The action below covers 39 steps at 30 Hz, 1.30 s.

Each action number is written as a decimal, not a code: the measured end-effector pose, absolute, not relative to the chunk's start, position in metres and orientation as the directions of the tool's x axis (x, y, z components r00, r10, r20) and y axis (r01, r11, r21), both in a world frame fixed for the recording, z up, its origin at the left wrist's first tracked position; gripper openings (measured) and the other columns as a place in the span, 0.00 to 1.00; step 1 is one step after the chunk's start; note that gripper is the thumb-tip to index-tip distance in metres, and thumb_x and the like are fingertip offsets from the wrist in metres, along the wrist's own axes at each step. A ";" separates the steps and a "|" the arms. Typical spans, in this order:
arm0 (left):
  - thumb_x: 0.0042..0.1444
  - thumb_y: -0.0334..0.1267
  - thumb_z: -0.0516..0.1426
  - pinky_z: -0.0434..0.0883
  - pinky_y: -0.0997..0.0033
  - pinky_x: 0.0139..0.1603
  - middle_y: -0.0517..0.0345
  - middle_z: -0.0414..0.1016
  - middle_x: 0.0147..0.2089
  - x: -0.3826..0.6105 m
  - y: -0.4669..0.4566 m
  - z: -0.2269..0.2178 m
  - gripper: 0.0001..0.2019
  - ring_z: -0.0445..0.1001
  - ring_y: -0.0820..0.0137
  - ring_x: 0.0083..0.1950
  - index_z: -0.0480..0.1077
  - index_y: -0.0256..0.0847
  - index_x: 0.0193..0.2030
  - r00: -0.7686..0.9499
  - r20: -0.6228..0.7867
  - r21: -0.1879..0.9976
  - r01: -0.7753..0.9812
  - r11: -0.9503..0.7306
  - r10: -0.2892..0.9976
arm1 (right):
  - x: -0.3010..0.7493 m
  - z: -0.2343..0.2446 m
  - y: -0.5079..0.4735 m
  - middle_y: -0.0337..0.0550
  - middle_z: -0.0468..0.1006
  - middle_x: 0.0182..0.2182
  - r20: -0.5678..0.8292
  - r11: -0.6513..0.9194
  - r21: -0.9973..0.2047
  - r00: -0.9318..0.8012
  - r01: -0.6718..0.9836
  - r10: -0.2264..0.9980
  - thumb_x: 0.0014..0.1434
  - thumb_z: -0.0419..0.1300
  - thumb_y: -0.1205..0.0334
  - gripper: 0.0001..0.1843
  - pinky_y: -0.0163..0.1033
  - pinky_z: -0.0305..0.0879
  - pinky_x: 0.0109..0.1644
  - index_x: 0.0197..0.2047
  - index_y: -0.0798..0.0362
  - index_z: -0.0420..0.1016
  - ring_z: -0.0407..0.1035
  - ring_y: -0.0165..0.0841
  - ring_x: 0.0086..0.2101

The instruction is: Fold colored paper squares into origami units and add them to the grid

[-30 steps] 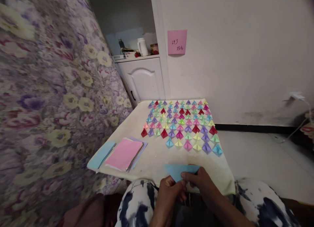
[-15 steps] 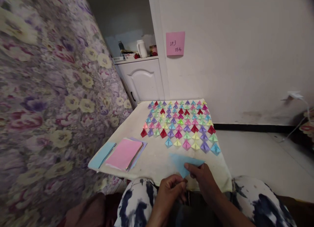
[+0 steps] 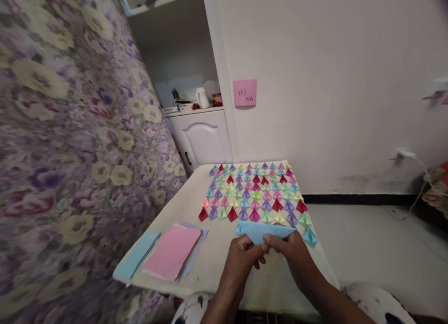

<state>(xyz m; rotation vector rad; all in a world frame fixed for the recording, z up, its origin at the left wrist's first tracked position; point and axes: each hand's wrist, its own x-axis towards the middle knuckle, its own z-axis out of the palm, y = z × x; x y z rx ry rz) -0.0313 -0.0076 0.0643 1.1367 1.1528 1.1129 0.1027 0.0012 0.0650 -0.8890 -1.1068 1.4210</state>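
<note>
One light-blue folded paper triangle sits above the cream table's near edge. The left hand and right hand both pinch it, fingertips closed on it. Two flat stacks lie at the near left corner: pink-topped sheets and blue sheets. Small coloured folded paper pieces lie in rows toward the far right, too small to count and partly hidden by the triangle.

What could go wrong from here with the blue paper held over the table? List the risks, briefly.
The left hand and right hand pinch the light blue paper sheet close to the nearest row of small coloured folded paper pieces; a knuckle or the sheet's edge might knock them out of line.
The blue folded piece lies near the right edge of the cream table and may be brushed off.
</note>
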 end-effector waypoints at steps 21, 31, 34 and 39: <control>0.42 0.42 0.64 0.65 0.75 0.22 0.55 0.73 0.17 -0.044 0.035 0.032 0.12 0.68 0.72 0.18 0.75 0.33 0.26 -0.060 -0.106 0.990 -0.102 0.099 0.993 | 0.125 0.056 0.048 0.46 0.64 0.48 0.541 0.552 -0.746 -0.145 0.371 0.828 0.53 0.59 0.67 0.09 0.44 0.62 0.52 0.39 0.47 0.71 0.62 0.40 0.49; 0.42 0.42 0.63 0.66 0.73 0.22 0.54 0.74 0.17 -0.045 0.033 0.032 0.12 0.69 0.70 0.19 0.76 0.33 0.26 -0.045 -0.116 0.990 -0.083 0.112 0.992 | 0.122 0.052 0.046 0.46 0.66 0.46 0.532 0.557 -0.745 -0.177 0.367 0.828 0.54 0.56 0.67 0.06 0.44 0.63 0.50 0.36 0.48 0.72 0.64 0.40 0.48; 0.43 0.41 0.63 0.66 0.74 0.23 0.54 0.74 0.17 -0.045 0.033 0.031 0.11 0.69 0.71 0.18 0.75 0.33 0.26 -0.039 -0.112 0.991 -0.078 0.108 0.993 | 0.123 0.051 0.046 0.46 0.67 0.46 0.562 0.578 -0.731 -0.161 0.362 0.811 0.53 0.57 0.68 0.10 0.44 0.63 0.50 0.40 0.47 0.71 0.63 0.40 0.48; 0.44 0.41 0.62 0.67 0.74 0.23 0.54 0.74 0.17 -0.043 0.032 0.028 0.11 0.69 0.71 0.19 0.75 0.33 0.26 -0.040 -0.083 0.994 -0.071 0.080 0.996 | 0.124 0.051 0.046 0.46 0.67 0.45 0.557 0.580 -0.729 -0.177 0.364 0.811 0.54 0.56 0.68 0.09 0.43 0.63 0.50 0.40 0.47 0.71 0.64 0.39 0.47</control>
